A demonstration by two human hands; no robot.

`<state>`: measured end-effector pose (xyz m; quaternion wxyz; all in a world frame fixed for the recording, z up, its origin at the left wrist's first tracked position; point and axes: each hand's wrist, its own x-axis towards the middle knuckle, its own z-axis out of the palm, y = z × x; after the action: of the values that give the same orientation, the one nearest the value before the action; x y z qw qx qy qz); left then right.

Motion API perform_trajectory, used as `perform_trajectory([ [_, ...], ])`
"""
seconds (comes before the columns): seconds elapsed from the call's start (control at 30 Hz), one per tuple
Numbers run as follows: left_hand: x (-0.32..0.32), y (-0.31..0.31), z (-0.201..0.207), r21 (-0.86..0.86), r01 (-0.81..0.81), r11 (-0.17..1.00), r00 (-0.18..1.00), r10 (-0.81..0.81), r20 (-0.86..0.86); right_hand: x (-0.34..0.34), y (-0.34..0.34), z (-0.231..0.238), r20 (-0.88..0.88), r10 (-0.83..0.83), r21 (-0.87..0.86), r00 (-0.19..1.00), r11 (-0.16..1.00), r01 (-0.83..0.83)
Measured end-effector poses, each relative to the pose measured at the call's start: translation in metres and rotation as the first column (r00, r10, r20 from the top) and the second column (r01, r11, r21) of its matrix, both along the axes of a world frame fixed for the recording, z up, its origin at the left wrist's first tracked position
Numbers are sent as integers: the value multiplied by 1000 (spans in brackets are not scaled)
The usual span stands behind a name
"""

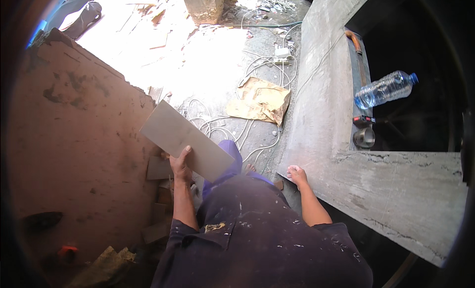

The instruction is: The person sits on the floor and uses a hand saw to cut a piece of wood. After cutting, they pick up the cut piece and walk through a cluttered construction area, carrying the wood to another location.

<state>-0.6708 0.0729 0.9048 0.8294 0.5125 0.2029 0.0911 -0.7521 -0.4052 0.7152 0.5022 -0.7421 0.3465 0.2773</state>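
Note:
My left hand [181,164] is closed on a long, flat, grey-beige tile [190,139]. Its thumb lies across the upper face, and the fingers are hidden beneath. The tile slants in front of my body, from the pinkish wall on the left down toward my lap. My right hand [297,175] is curled into a loose fist beside the near edge of the grey concrete ledge [324,119]. Nothing shows in its fingers.
On the ledge a plastic water bottle [383,91], a hand saw or similar tool with an orange handle [353,42] and a metal cup-like piece [364,137] lie beside a dark opening. Loose cables [252,152] and torn brown paper [260,101] cover the floor. A rough wall [84,134] borders my left.

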Motion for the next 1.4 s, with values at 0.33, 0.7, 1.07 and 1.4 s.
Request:
perform_trajectory([
  [0.33,251,13,-37,-12,-70,997,997,69,-44,215,45,-18,-189,76,44,979,997,-68],
  [0.7,577,29,33,99,259,961,965,-253,-67,427,54,-7,-139,-220,62,965,971,231],
  [1.07,794,-28,6,82,318,945,946,-309,-98,555,32,-85,14,319,-111,948,942,-316],
  [1.4,1044,-92,19,137,283,949,959,-275,-70,863,-94,-79,-61,-291,273,955,915,297],
])
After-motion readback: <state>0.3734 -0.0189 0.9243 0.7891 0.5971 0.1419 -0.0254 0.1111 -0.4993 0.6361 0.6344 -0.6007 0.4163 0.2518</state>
